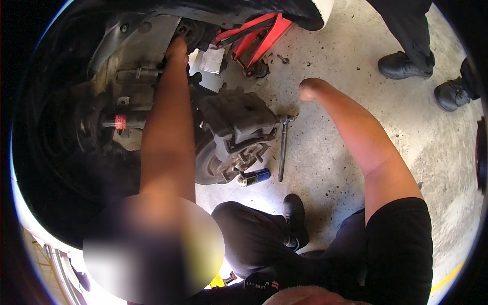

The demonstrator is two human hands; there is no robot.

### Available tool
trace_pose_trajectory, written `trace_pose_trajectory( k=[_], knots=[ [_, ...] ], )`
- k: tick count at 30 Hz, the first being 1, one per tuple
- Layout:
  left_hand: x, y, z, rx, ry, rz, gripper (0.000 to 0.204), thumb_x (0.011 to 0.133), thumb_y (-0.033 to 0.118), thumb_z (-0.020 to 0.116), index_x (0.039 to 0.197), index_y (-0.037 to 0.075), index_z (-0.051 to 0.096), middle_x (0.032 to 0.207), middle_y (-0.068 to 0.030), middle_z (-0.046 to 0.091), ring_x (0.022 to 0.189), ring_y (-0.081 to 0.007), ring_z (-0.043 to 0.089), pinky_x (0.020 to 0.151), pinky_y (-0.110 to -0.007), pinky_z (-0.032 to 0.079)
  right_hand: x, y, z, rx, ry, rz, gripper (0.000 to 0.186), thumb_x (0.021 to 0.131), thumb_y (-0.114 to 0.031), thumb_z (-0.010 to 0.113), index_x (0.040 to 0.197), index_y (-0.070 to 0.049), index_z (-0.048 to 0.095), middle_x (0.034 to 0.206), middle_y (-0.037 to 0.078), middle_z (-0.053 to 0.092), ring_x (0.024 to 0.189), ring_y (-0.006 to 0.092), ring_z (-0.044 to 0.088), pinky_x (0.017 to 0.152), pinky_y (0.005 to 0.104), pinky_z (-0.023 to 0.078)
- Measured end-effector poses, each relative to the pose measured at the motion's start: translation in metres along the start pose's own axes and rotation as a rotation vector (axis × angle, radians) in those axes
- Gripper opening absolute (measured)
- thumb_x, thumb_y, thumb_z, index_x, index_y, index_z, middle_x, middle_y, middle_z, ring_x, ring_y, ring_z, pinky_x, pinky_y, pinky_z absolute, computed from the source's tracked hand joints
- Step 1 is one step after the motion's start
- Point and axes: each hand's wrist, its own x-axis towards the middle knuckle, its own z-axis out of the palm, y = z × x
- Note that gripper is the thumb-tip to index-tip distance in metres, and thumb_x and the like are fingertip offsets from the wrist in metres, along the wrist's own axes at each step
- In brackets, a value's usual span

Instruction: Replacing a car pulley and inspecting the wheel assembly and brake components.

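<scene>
**Asker:** Beside the brake caliper (239,119), what is going on?

**Describer:** That grey caliper sits over a brake disc (211,165) inside a car's dark wheel arch, and I will place everything from it. The person's left hand (177,50) reaches deep into the arch, up and to the left of the caliper, against the dark suspension parts there. Whether it grips anything I cannot tell, because the fingers are hidden behind the hand.

**Asker:** And the other hand?

**Describer:** The right hand (308,89) hangs in the air to the right of the caliper and slightly above it, over the concrete floor (330,168). It is curled into a loose fist and holds nothing.

**Asker:** What lies close by?

**Describer:** A long dark wrench (282,150) stands just right of the caliper, its head level with the caliper's side; whether it touches, I cannot tell. Below the caliper, near the disc's lower edge, a small blue and silver can (254,177) lies on its side on the floor. Above the caliper, a red floor jack (256,38) sits under the car body. A small bolt (282,59) lies on the floor just right of the jack.

**Asker:** Anyone else there?

**Describer:** Far to the upper right of the caliper, two black shoes (401,66) of another person stand on the concrete. The person's own black shoe (295,213) rests below the caliper.
</scene>
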Motion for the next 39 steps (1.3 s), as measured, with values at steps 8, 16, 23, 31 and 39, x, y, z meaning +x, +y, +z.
trace_pose_trajectory(
  k=[8,16,23,31,39],
  knots=[
    [-0.074,0.120,-0.128,-0.593,-0.331,-0.291,0.044,0.083,0.005,0.067,0.124,0.003,0.055,0.123,-0.0157,0.062,0.111,-0.0281,0.063,0.095,-0.044,0.053,-0.053,-0.062,-0.061,0.337,0.206,-0.192,0.032,0.088,-0.029,0.056,0.098,-0.002,0.071,0.092,0.017,0.069,0.084,0.0280,0.065,0.073,0.0429,0.054],
    [-0.134,0.146,-0.104,-0.014,-0.591,-0.497,0.052,0.076,0.018,0.069,0.125,0.006,0.057,0.131,-0.0128,0.056,0.117,-0.0260,0.056,0.098,-0.045,0.047,-0.075,-0.066,-0.094,1.265,0.444,-0.334,0.045,0.089,-0.052,0.064,0.097,-0.007,0.064,0.073,0.004,0.057,0.063,0.0143,0.055,0.055,0.0309,0.046],
    [-0.139,0.171,-0.094,-0.288,-0.788,-0.651,0.041,0.092,0.032,0.058,0.120,0.001,0.057,0.101,-0.0170,0.067,0.074,-0.0185,0.064,0.060,-0.026,0.057,-0.058,-0.092,-0.108,0.727,1.016,-0.707,0.075,0.087,-0.050,0.069,0.139,-0.001,0.045,0.143,0.026,0.043,0.129,0.0338,0.048,0.106,0.0405,0.041],
    [-0.138,0.149,-0.129,-0.607,-1.494,-0.790,0.062,0.096,0.055,0.045,0.121,0.000,0.058,0.104,-0.0249,0.067,0.068,-0.0223,0.066,0.057,-0.027,0.056,-0.119,-0.122,-0.133,0.708,1.123,-0.607,0.083,0.089,-0.057,0.064,0.137,0.007,0.040,0.120,0.031,0.061,0.117,0.0410,0.059,0.098,0.0446,0.048],
    [-0.180,0.174,-0.151,-0.300,-1.171,-0.599,0.079,0.093,0.069,0.045,0.144,0.009,0.044,0.142,-0.0210,0.050,0.126,-0.0338,0.053,0.115,-0.049,0.029,-0.105,-0.123,-0.130,1.179,0.822,-0.700,0.068,0.096,-0.057,0.054,0.127,0.004,0.052,0.108,0.021,0.068,0.094,0.0263,0.071,0.075,0.0372,0.059]
  ],
)
